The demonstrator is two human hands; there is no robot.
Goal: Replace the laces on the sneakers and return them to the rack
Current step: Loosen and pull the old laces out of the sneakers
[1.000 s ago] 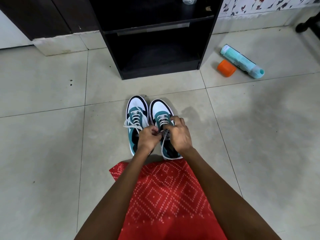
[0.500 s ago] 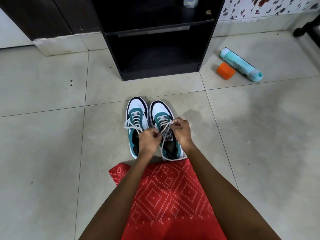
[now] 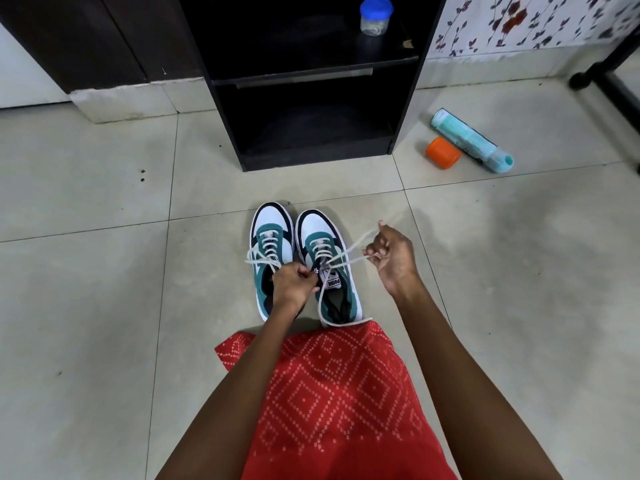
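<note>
Where the tiled floor (image 3: 86, 306) fills the view, a black rack (image 3: 311, 159) is seen at 12 o'clock, set against the wall. A red patterned garment (image 3: 329, 393) is spread at 6 o'clock, between the two forearms. Two teal-and-white sneakers are placed side by side on the floor at the centre, toes toward the rack and well apart from it: the left sneaker (image 3: 272, 220) and the right sneaker (image 3: 317, 225) are touching or nearly so.

The left hand (image 3: 292, 284) is held over the gap between the sneakers, its fingers clenched on the lace (image 3: 349, 249) just beside the right sneaker's tongue. The right hand (image 3: 393, 254) is raised at 3 o'clock of the right sneaker, its fingers curled round two strands of the same lace, which are stretched taut from the eyelets. A slack strand is looped down past the heel.

A teal tube (image 3: 467, 138) is laid on the floor at 2 o'clock, with an orange cap (image 3: 442, 153) just beside it. A blue-lidded jar (image 3: 375, 15) is stood on the rack's upper shelf.
</note>
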